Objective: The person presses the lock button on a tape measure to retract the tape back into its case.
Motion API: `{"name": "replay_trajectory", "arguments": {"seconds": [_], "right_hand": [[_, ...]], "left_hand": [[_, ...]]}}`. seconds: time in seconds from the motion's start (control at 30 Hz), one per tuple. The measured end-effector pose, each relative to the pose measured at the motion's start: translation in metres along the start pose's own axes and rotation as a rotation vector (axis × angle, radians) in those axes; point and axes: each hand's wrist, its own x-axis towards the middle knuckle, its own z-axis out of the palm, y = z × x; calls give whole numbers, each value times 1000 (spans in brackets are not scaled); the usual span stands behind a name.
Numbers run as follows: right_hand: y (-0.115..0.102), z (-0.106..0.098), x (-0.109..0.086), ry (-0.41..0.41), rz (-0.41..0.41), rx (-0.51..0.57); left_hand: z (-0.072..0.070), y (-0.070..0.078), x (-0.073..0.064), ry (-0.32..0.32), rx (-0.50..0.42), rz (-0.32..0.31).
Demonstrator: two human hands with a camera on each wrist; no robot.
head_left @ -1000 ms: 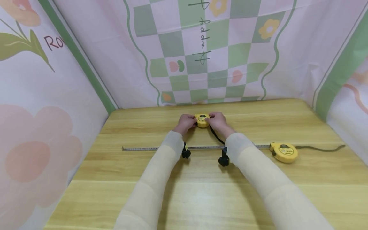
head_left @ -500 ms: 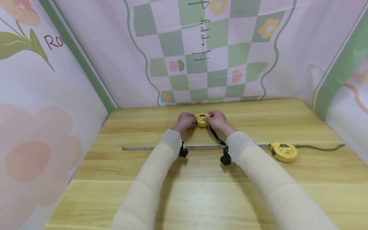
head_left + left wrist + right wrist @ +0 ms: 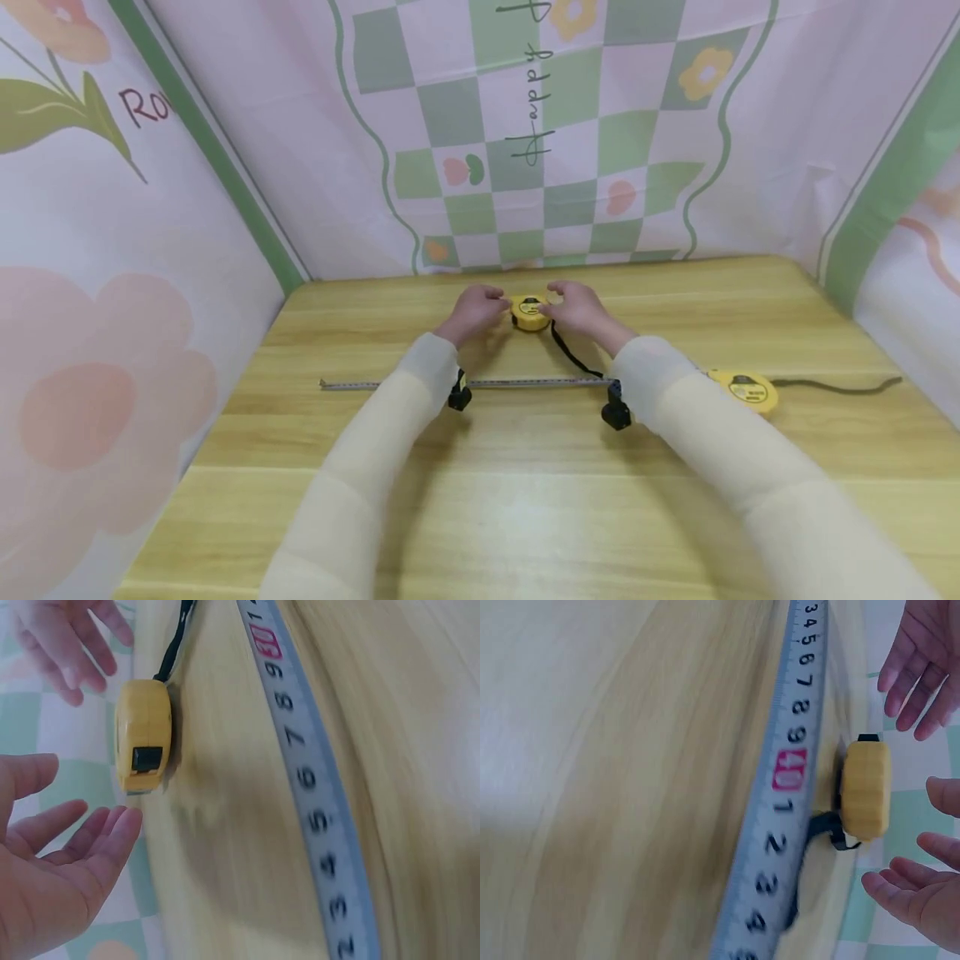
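A small yellow tape measure lies flat near the table's back edge, its black strap trailing toward the front. My left hand is just left of it, fingers apart and relaxed; the left wrist view shows a gap between those fingertips and the yellow case. On the other side my right hand is spread with nothing in it, its fingers clear of the case in the right wrist view. In front, a larger yellow tape measure has its blade pulled out to the left, partly under my forearms.
The larger tape measure's dark strap stretches right across the wooden table. Black wrist cameras hang beneath both sleeves, over the blade. A patterned cloth rises behind the table's back edge.
Both hands have let go of the small tape measure and drawn apart, left hand leftward, right hand rightward. The small tape measure stays in place. My right sleeve now covers part of the larger one.
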Motion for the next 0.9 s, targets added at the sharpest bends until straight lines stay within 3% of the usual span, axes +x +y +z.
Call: {"name": "replay_trajectory", "arguments": {"seconds": [0.13,0.47,0.6,0.77,0.9], "right_hand": [[4,-8,-3,6,-57,-69],[9,-25,-24,19,-209,-190],[14,-31,-34,26,-289,-248],[20,-38,-49,44,-381,-321],[26,-43,-62,67,-423,-367]], "left_hand": [[-8,-2,-5,0,64,65],[-26,-12,-24,-32,82,169],[-34,-20,-36,-40,145,264],[-46,-34,-54,4,281,404],[-57,-49,-67,26,371,425]]}}
